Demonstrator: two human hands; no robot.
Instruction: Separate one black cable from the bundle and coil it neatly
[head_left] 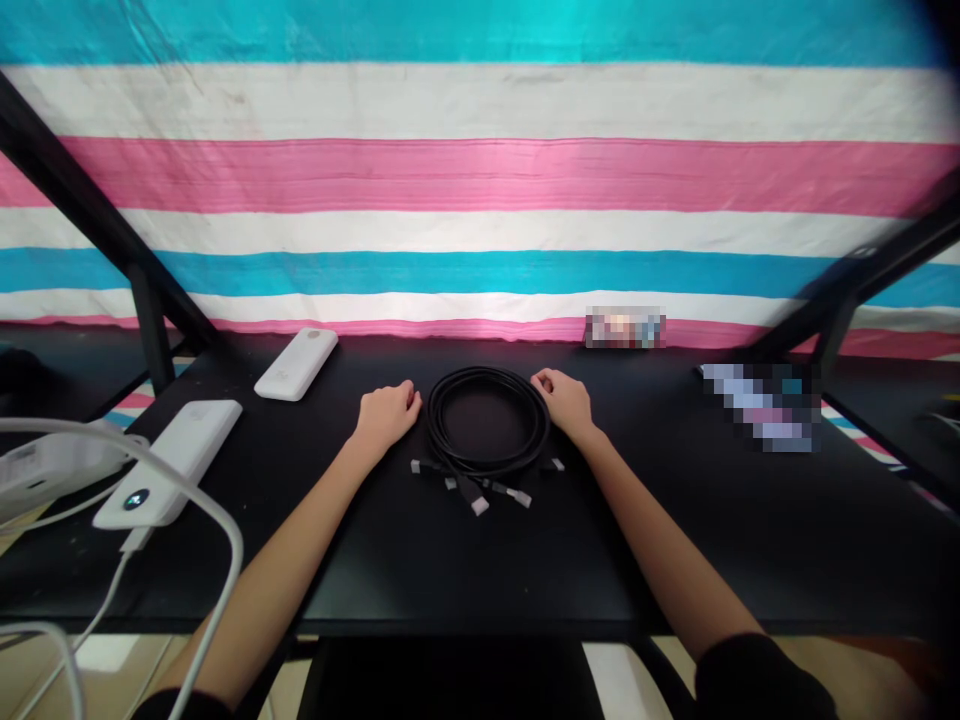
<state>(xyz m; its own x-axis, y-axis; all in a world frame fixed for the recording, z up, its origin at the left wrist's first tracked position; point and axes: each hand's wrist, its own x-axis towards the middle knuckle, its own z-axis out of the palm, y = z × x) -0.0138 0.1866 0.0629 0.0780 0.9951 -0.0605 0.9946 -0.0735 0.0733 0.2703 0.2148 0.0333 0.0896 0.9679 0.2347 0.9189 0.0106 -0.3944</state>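
Observation:
A coil of black cables (487, 466) lies flat on the black table (480, 575). Several plugs stick out at its near side, among them a USB plug (474, 497) with a pale cap or tip. To the left of the coil, a small gap away, my left hand (388, 414) rests on the tabletop, fingers curled in, with nothing visible in it. My right hand (564, 402) is curled the same way at the coil's right edge; whether it touches the cables I cannot tell. Nothing shows in its fingers.
Two white power banks, one farther back (297, 365) and one nearer (172, 465), lie on the left. White cords (232, 560) loop across the left foreground. Blurred-out items lie at the back (625, 328) and right (761, 405). A striped sheet (480, 180) hangs behind, between black slanted bars.

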